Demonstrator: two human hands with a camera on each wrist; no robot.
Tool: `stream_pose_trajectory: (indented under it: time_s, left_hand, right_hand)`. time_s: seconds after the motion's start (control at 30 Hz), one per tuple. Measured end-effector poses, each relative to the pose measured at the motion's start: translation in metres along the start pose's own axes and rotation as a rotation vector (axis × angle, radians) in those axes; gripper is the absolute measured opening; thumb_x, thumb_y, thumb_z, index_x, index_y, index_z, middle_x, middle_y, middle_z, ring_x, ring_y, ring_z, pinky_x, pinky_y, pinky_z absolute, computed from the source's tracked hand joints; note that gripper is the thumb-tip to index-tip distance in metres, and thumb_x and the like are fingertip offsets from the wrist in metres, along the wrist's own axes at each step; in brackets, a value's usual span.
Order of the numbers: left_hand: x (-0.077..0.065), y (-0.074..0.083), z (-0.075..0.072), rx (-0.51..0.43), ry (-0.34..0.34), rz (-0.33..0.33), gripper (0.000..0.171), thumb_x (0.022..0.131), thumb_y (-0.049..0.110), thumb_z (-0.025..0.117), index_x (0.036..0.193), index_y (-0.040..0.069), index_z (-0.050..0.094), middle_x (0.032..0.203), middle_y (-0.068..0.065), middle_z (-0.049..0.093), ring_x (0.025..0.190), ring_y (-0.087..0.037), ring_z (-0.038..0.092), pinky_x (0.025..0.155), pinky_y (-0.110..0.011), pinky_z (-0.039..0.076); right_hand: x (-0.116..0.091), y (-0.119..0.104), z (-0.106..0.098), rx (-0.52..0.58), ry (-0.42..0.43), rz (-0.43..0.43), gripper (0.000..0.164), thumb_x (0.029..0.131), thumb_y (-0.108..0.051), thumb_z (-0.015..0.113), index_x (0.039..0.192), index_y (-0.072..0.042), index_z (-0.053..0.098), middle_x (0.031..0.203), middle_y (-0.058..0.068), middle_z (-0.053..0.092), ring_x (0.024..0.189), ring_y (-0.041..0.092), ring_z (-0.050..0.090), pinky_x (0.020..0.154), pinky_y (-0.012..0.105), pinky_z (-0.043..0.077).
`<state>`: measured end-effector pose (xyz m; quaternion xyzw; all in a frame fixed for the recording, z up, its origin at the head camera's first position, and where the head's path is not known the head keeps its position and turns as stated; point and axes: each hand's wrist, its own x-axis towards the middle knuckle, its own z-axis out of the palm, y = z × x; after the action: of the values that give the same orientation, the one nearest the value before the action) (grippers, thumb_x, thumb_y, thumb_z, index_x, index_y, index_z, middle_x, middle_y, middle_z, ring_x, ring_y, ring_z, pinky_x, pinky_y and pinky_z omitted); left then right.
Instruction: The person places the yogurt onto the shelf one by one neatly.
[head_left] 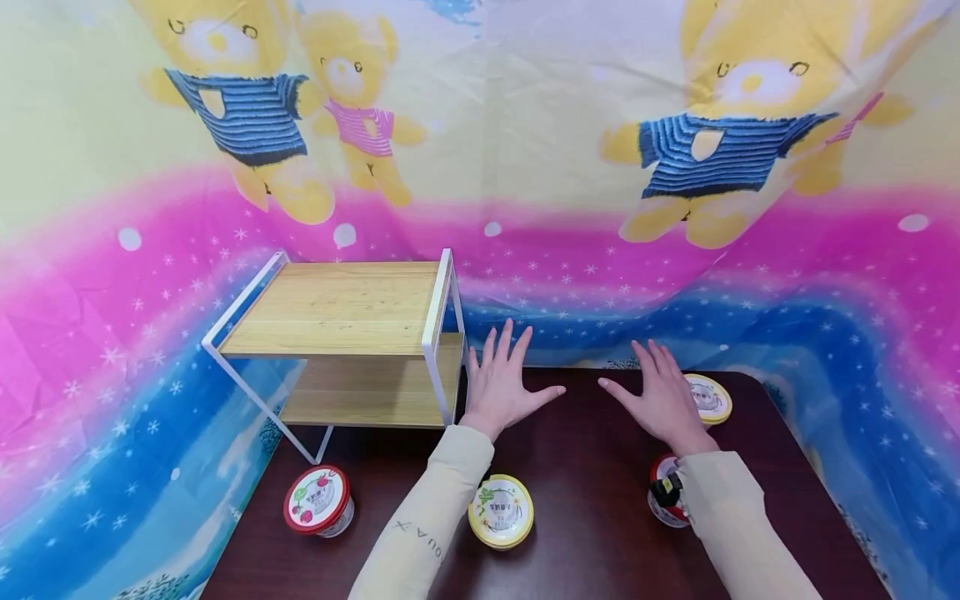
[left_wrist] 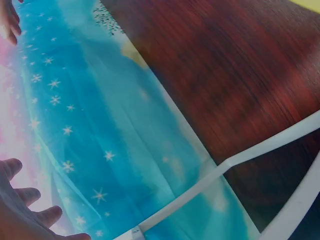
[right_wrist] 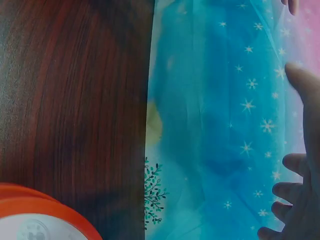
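Both hands hover above the table with fingers spread and hold nothing. My left hand (head_left: 500, 389) is beside the right end of a two-tier wooden shelf (head_left: 337, 308) with a white frame. Below its forearm sits a yellow-lidded tub (head_left: 501, 512). My right hand (head_left: 663, 402) is close to another yellow-lidded tub (head_left: 709, 398), partly hidden behind it. Under the right wrist stands a red-lidded tub (head_left: 666, 512), largely covered by the sleeve. A second red-lidded tub (head_left: 318, 500) with a fruit print is at the left, in front of the shelf.
The dark wooden table (head_left: 585, 533) ends at a hanging cloth (head_left: 525, 275) printed with bears and snowflakes. In the left wrist view, the shelf's white frame (left_wrist: 185, 197) reaches past the table edge. An orange-red lid rim (right_wrist: 75, 212) shows low in the right wrist view.
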<state>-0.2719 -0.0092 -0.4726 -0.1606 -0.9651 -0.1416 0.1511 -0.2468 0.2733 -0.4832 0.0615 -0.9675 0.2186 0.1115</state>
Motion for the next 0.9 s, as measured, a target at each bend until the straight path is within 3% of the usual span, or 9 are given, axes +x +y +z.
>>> stream_pose_trajectory:
  time_s: [0.43, 0.9]
  left_hand:
    - [0.0, 0.007, -0.018, -0.096, 0.092, 0.049, 0.099, 0.082, 0.079, 0.058, 0.161, 0.026, 0.031, 0.167, -0.006, 0.021, 0.15, -0.035, 0.022, 0.112, -0.068, 0.023]
    - [0.0, 0.022, -0.043, -0.174, 0.114, 0.052, 0.096, 0.084, 0.077, 0.059, 0.161, 0.026, 0.031, 0.166, -0.005, 0.023, 0.149, -0.033, 0.024, 0.11, -0.066, 0.03]
  right_hand:
    - [-0.005, -0.005, 0.007, 0.057, -0.009, -0.001, 0.095, 0.094, -0.067, 0.058, 0.156, 0.0, 0.033, 0.158, 0.029, 0.027, 0.145, 0.051, 0.022, 0.108, 0.073, 0.02]
    - [-0.009, -0.016, 0.014, 0.09, -0.064, -0.005, 0.092, 0.095, -0.067, 0.057, 0.154, 0.0, 0.037, 0.158, 0.028, 0.028, 0.145, 0.05, 0.021, 0.11, 0.071, 0.021]
